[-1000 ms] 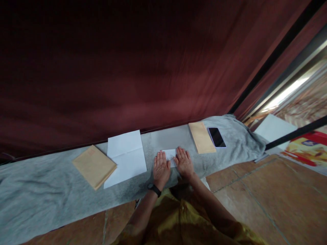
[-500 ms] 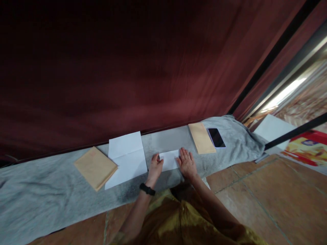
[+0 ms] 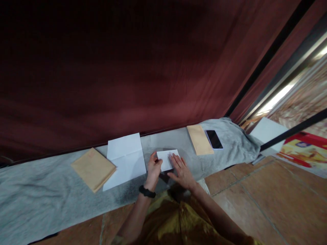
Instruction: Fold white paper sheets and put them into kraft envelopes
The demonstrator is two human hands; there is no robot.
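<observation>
A small folded sheet of white paper lies on the grey cloth in front of me. At its left edge my left hand, with a black band on the wrist, is closed on the paper between thumb and fingers. My right hand rests over the right part of the sheet, fingers stretched out and thumb apart, covering some of it. To the left is a larger white sheet with a crease across it. A stack of brown envelopes overlaps that sheet's left side.
Right of my hands lie another brown envelope and a phone. The grey cloth covers a long narrow surface against a dark red curtain. A black pole and a red-and-yellow box are at the right, above floor tiles.
My right hand has slid left over the folded paper, fingers now pointing up and left. My left hand keeps its hold at the left edge. The view has shifted slightly.
</observation>
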